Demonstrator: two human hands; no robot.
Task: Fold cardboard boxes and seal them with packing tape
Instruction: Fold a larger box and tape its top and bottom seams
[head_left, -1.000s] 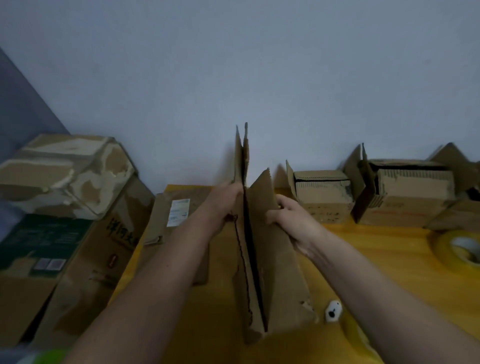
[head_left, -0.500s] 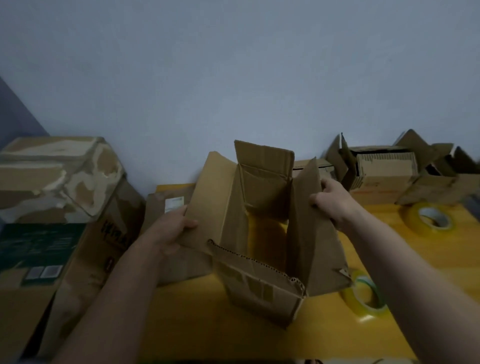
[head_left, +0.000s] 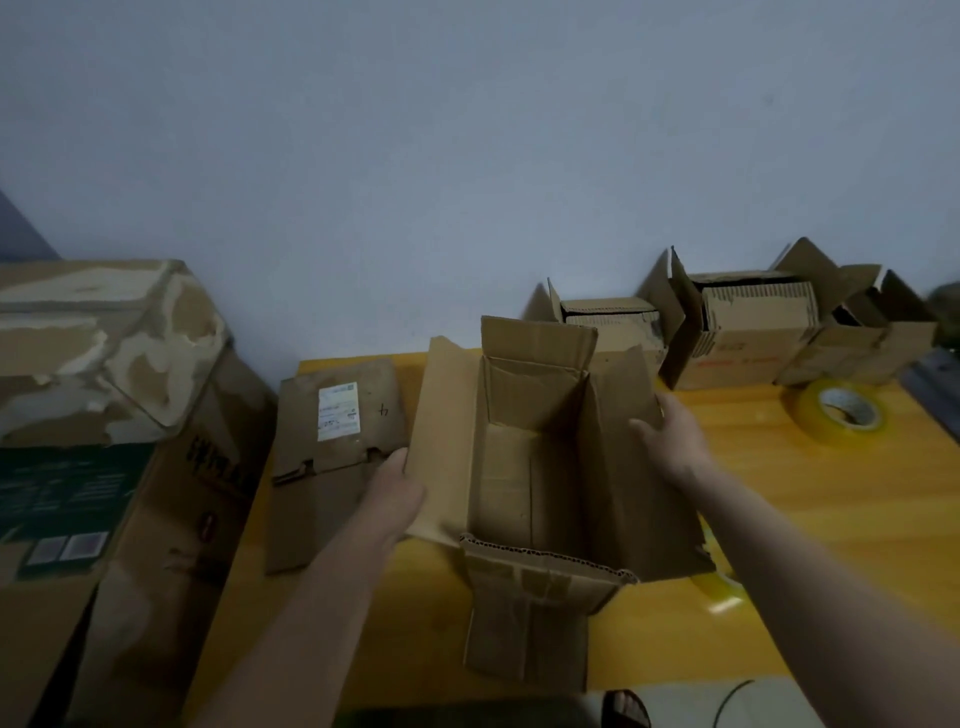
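Note:
A brown cardboard box (head_left: 524, 483) stands opened into a rectangle on the yellow table (head_left: 810, 499), all its top flaps spread out. My left hand (head_left: 397, 486) holds the left flap from outside, its fingers hidden behind the cardboard. My right hand (head_left: 670, 434) grips the right flap near its far edge. A big roll of yellow packing tape (head_left: 839, 413) lies at the right. A second tape roll (head_left: 722, 577) peeks out from under the right flap.
A flattened box (head_left: 332, 457) with a white label lies left of the open one. Three small open boxes (head_left: 748, 332) line the wall at the back right. Large worn cartons (head_left: 104, 395) are stacked left of the table.
The flat box has been pulled apart into an open rectangle and its flaps spread wider. My hands have moved apart, one to each side flap.

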